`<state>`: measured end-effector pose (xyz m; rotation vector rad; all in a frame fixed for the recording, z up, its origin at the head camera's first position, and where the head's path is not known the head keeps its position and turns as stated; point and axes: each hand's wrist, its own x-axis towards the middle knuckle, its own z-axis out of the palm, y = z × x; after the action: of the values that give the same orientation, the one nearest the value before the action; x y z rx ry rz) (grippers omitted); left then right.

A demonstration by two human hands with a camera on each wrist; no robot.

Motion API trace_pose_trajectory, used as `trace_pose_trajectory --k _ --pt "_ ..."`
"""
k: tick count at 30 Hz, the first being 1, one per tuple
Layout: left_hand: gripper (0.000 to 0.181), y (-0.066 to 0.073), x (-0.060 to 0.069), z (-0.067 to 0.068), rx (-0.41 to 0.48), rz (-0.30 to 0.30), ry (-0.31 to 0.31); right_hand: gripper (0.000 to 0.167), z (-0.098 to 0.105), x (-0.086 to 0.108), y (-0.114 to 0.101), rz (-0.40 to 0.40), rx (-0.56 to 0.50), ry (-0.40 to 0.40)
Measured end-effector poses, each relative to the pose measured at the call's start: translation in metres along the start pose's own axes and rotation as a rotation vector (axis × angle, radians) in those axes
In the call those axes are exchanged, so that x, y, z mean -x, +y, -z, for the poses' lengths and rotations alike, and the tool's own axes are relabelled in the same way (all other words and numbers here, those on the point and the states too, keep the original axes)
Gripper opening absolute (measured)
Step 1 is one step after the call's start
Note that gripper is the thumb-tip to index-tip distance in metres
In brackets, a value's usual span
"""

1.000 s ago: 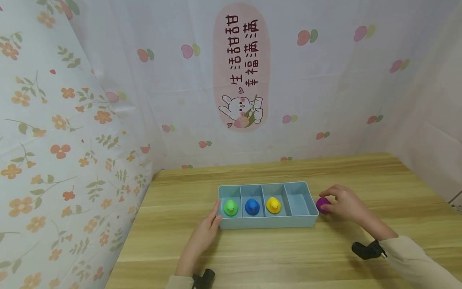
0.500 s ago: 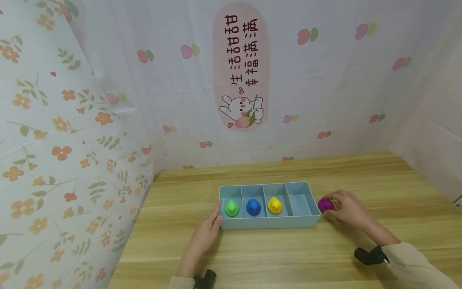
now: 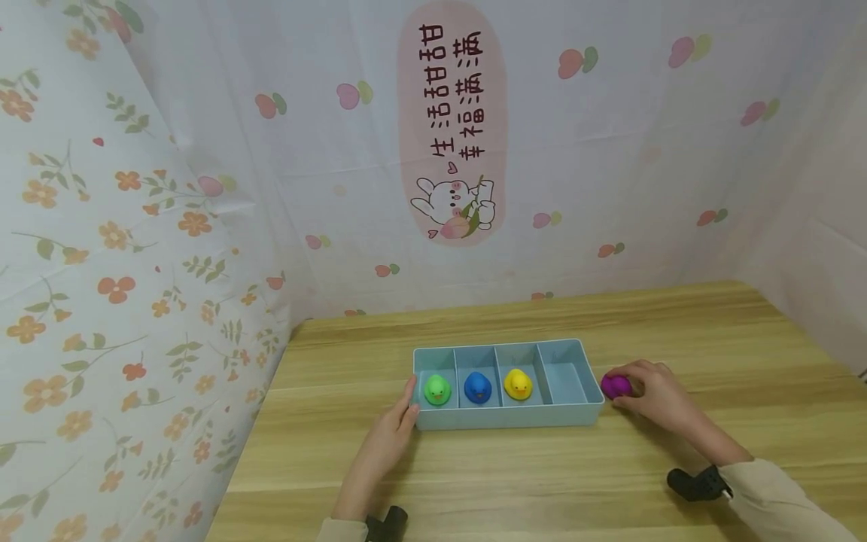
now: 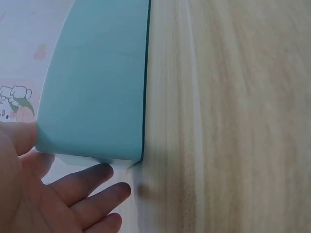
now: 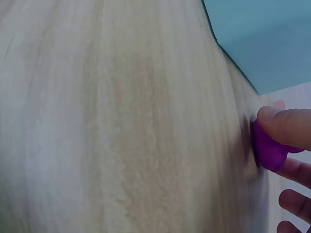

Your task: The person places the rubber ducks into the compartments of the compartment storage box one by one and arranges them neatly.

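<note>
Right of the divided light-blue box (image 3: 508, 416), my right hand (image 3: 655, 393) pinches a purple rubber duck (image 3: 616, 387) between thumb and fingers. In the right wrist view the duck (image 5: 268, 149) rests on the tabletop, its far side hidden by the thumb. My left hand (image 3: 391, 435) touches the left end of the box, fingers along the end wall and thumb by the front corner. In the box, from the left, sit a green duck (image 3: 437, 390), a blue duck (image 3: 478, 388) and a yellow duck (image 3: 518, 385), one per compartment. The rightmost compartment (image 3: 566, 380) holds nothing.
A wood-grain table (image 3: 515, 482) carries everything. Behind it hangs a printed white cloth (image 3: 325, 173), with a flowered cloth (image 3: 135, 316) along the left side.
The purple duck and the right hand have shifted slightly to the right in the head view, as has the box. The left hand keeps its place at the box end.
</note>
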<state>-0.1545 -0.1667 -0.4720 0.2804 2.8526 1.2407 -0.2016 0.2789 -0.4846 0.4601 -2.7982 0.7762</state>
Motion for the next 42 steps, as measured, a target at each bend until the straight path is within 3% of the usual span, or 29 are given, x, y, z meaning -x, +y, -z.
trace_pose_trajectory --k 9,16,27,34,42 --pt "0.052 -0.001 0.000 -0.001 0.008 -0.001 0.001 0.039 -0.006 0.006 0.008 0.076 0.015 0.095" --pt "0.051 -0.003 -0.001 -0.002 0.010 0.005 -0.004 0.038 -0.007 0.009 0.009 0.029 0.002 0.096" --pt "0.051 -0.001 -0.001 -0.001 0.023 0.016 -0.005 0.035 0.003 0.003 0.003 0.045 -0.005 0.104" --pt "0.051 -0.002 -0.002 -0.001 0.015 0.015 0.001 0.035 0.012 -0.005 -0.002 0.129 -0.005 0.143" --pt "0.052 -0.002 -0.002 -0.001 0.016 0.017 0.005 0.034 0.022 -0.013 -0.014 0.157 0.020 0.176"
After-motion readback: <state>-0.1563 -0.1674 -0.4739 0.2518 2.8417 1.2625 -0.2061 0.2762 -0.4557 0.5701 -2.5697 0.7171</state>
